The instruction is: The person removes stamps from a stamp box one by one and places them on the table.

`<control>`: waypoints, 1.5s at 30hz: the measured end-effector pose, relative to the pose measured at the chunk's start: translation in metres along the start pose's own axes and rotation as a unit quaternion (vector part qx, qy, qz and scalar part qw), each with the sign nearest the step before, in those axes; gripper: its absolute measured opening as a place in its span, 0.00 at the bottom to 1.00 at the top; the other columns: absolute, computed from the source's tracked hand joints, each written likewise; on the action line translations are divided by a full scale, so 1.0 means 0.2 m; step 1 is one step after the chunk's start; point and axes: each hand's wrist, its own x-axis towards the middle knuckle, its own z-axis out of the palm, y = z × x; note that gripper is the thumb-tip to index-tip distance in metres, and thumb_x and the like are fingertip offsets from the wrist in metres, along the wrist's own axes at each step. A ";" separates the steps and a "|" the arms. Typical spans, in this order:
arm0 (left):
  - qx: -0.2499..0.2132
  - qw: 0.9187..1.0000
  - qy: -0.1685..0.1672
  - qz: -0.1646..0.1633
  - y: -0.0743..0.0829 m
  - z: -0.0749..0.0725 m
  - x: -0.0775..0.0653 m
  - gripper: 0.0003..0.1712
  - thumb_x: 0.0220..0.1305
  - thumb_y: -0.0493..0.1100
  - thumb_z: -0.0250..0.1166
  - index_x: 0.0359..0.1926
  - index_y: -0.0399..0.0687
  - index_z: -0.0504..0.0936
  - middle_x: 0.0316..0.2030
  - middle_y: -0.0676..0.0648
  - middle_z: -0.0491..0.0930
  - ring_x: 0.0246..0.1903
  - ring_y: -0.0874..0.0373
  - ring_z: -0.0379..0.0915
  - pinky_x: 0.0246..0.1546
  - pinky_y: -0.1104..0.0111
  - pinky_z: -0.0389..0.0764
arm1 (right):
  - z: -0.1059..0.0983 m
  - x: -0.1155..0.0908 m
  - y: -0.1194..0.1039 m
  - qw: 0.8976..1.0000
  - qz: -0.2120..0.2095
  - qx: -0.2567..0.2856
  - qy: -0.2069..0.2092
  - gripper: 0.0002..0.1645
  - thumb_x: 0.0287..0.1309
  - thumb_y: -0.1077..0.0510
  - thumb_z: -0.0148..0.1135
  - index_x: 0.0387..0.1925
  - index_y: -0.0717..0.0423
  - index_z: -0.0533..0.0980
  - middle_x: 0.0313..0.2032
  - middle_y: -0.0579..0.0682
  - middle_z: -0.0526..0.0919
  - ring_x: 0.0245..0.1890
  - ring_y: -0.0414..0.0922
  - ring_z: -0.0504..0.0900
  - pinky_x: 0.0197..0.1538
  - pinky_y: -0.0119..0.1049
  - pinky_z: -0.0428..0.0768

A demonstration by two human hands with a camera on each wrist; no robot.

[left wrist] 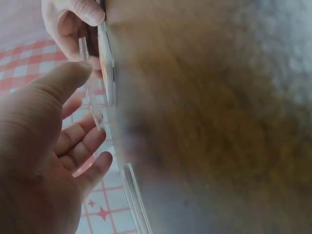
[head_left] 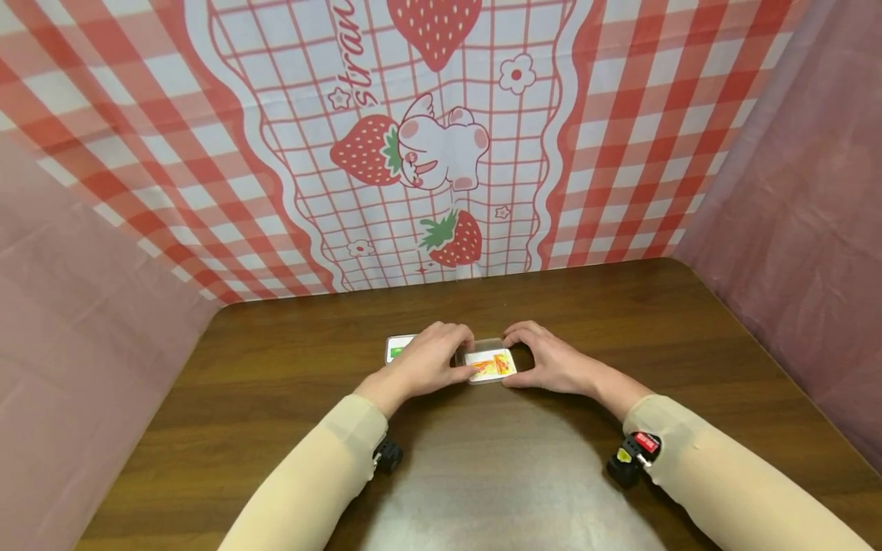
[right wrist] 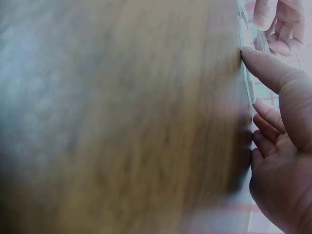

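Note:
A flat, clear-edged rectangular case (head_left: 505, 366) with an orange and yellow picture lies on the table between the two hands. My right hand (head_left: 554, 363) grips its right end, thumb at the near edge and fingertips at the far edge. My left hand (head_left: 430, 356) pinches a thin clear plastic cover (left wrist: 90, 95) between thumb and fingers. In the left wrist view this cover stands apart from the case, close above it and slightly tilted. A second flat case (head_left: 395, 348) with a green mark lies left of the first, partly hidden by the left hand.
The brown wooden table (head_left: 496, 467) has rounded far corners. Behind it hangs a red and white checked cloth (head_left: 620, 153) with strawberries. Pink curtains (head_left: 779, 214) close in both sides. Small black cameras (head_left: 623, 463) sit on the wrists.

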 end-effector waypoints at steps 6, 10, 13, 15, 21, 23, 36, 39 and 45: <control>0.005 1.000 0.022 -0.009 -0.03 -0.02 0.01 0.20 0.73 0.53 0.77 0.51 0.46 0.81 0.47 0.48 0.82 0.49 0.51 0.75 0.52 0.56 0.77 | 0.00 0.00 0.00 1.000 -0.004 0.004 0.001 0.29 0.65 0.48 0.82 0.58 0.59 0.81 0.70 0.62 0.74 0.72 0.63 0.73 0.72 0.65 0.72; 0.005 0.999 0.033 -0.020 -0.05 -0.03 0.02 0.20 0.72 0.52 0.78 0.52 0.46 0.81 0.48 0.47 0.83 0.50 0.50 0.75 0.52 0.54 0.77 | 0.00 0.00 0.00 1.000 -0.005 0.001 0.005 0.28 0.65 0.49 0.82 0.57 0.58 0.81 0.70 0.62 0.75 0.72 0.63 0.73 0.72 0.65 0.72; 0.009 0.999 0.030 -0.030 -0.06 -0.04 0.03 0.21 0.72 0.52 0.78 0.54 0.45 0.81 0.48 0.46 0.83 0.50 0.49 0.75 0.53 0.54 0.77 | 0.00 0.00 0.00 1.000 -0.004 0.000 0.006 0.27 0.65 0.49 0.82 0.57 0.58 0.81 0.70 0.62 0.75 0.72 0.63 0.73 0.72 0.65 0.71; 0.012 0.999 0.027 -0.036 -0.07 -0.04 0.04 0.21 0.72 0.52 0.78 0.54 0.45 0.81 0.48 0.46 0.83 0.51 0.49 0.74 0.53 0.54 0.77 | 0.00 0.00 0.00 1.000 -0.004 -0.002 0.006 0.28 0.65 0.48 0.82 0.57 0.58 0.81 0.70 0.62 0.75 0.72 0.63 0.73 0.72 0.65 0.71; 0.026 0.997 0.025 -0.062 -0.12 -0.02 0.07 0.21 0.74 0.52 0.77 0.56 0.46 0.82 0.49 0.47 0.83 0.52 0.50 0.75 0.56 0.54 0.77 | 0.01 -0.01 0.00 1.000 -0.004 -0.004 0.006 0.28 0.65 0.48 0.82 0.57 0.57 0.81 0.71 0.62 0.74 0.73 0.64 0.72 0.72 0.66 0.71; 0.029 0.997 0.026 -0.069 -0.13 -0.02 0.08 0.21 0.74 0.52 0.76 0.57 0.46 0.82 0.50 0.47 0.83 0.53 0.50 0.75 0.57 0.54 0.77 | 0.01 -0.01 0.00 1.000 -0.004 -0.004 0.006 0.28 0.65 0.47 0.82 0.57 0.57 0.81 0.71 0.62 0.74 0.73 0.64 0.72 0.72 0.66 0.71; 0.030 0.995 0.031 -0.090 -0.19 0.01 0.09 0.22 0.73 0.52 0.77 0.57 0.47 0.82 0.52 0.46 0.84 0.53 0.48 0.76 0.59 0.53 0.78 | 0.00 0.00 0.00 1.000 -0.002 -0.005 0.007 0.28 0.64 0.48 0.82 0.56 0.57 0.81 0.71 0.62 0.74 0.73 0.63 0.72 0.72 0.65 0.71; 0.029 0.995 0.027 -0.094 -0.19 0.02 0.09 0.22 0.73 0.53 0.77 0.57 0.47 0.81 0.53 0.46 0.85 0.55 0.48 0.76 0.60 0.52 0.77 | 0.00 0.00 -0.01 1.000 0.000 -0.003 0.005 0.28 0.64 0.48 0.82 0.57 0.57 0.81 0.71 0.62 0.74 0.73 0.63 0.72 0.72 0.65 0.71; 0.020 0.995 0.022 -0.092 -0.19 0.02 0.09 0.22 0.74 0.52 0.76 0.59 0.47 0.82 0.55 0.45 0.86 0.60 0.45 0.77 0.64 0.49 0.77 | 0.01 0.00 0.00 1.000 0.003 -0.001 0.004 0.28 0.64 0.48 0.82 0.57 0.57 0.81 0.71 0.62 0.74 0.73 0.63 0.72 0.73 0.65 0.70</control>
